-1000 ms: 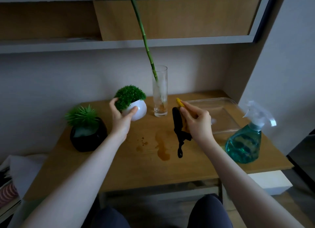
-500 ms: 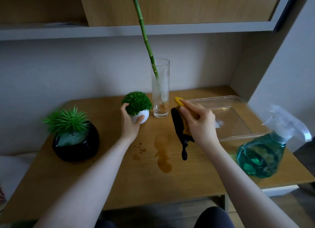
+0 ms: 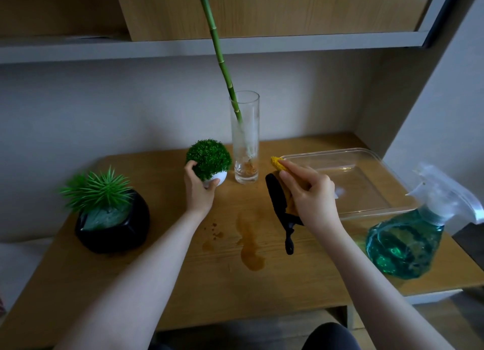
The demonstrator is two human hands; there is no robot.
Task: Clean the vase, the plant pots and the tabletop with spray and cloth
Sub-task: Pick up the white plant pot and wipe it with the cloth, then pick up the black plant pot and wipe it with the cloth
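At the far left of the wooden tabletop [image 3: 146, 276] the black plant pot [image 3: 115, 229] with its spiky green plant sits on its own, well apart from my hands, so it is safe for now. My left hand [image 3: 199, 190] curls round the small white plant pot [image 3: 218, 178] under its round green bush, thumb on the near side and fingers at the left; the pot is smooth and rounded, and if I loosen my hold or tip it, I think it could slip and roll. Just to its right stands the tall glass vase [image 3: 245, 137] with the long bamboo stem [image 3: 222, 61] leaning up and left out of it. That is my main worry: the vase is narrow and top-heavy, and a knock from the white pot or my wrist could topple it and spill what sits in its base. Nearer me, brown spill stains [image 3: 248, 242] are on the wood, not yet wiped. My right hand [image 3: 311, 195] pinches the yellow cloth [image 3: 278, 163] and holds it above a black brush [image 3: 277, 205] lying on the table; dragging the cloth low could catch it. Beyond lies a clear plastic tray [image 3: 366, 166], and at the right edge the teal spray bottle [image 3: 408, 242], near enough to my elbow to be tipped off.
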